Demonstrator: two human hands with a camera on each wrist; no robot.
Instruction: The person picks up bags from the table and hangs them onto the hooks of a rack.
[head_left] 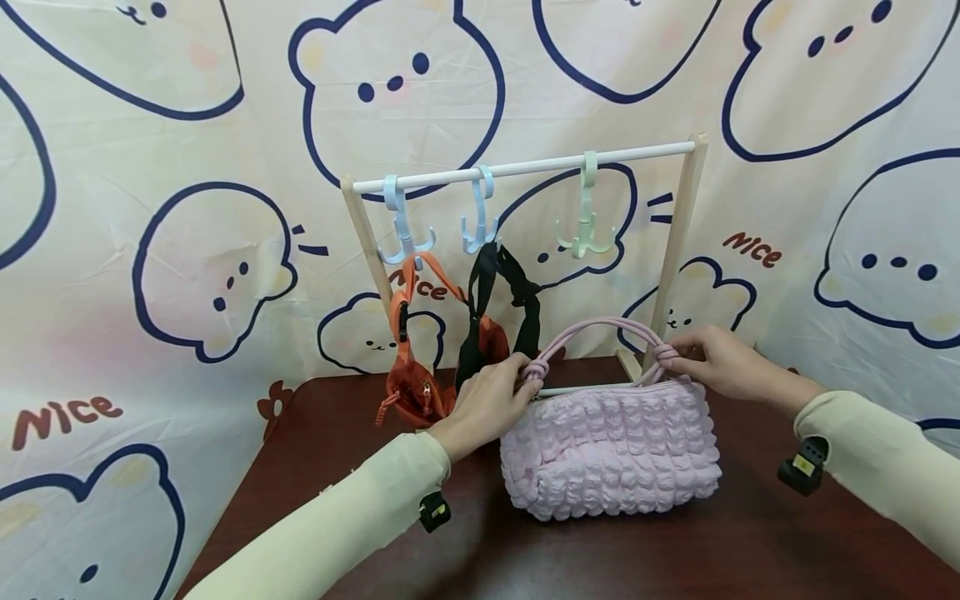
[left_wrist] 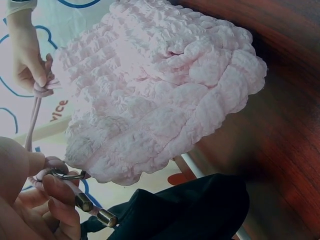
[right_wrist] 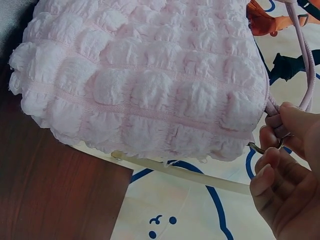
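Observation:
A pink puffy handbag (head_left: 611, 450) is held by its knotted cord handle (head_left: 592, 327) over the dark table. My left hand (head_left: 487, 400) pinches the knot at the handle's left end; metal-tipped cord ends (left_wrist: 95, 210) show by its fingers in the left wrist view. At the handle's right end, my right hand (head_left: 716, 367) grips the other knot, close to a metal ring (right_wrist: 257, 148). From the head view I cannot tell whether the bag's bottom touches the table.
Behind stands a rack with a white rail (head_left: 525, 167) and wooden posts. Two blue hooks (head_left: 401, 221) and a green hook (head_left: 587, 208) hang on it. An orange bag (head_left: 412, 383) and a black-strapped bag (head_left: 486, 283) hang at the left. The dark wooden table (head_left: 360, 533) lies below.

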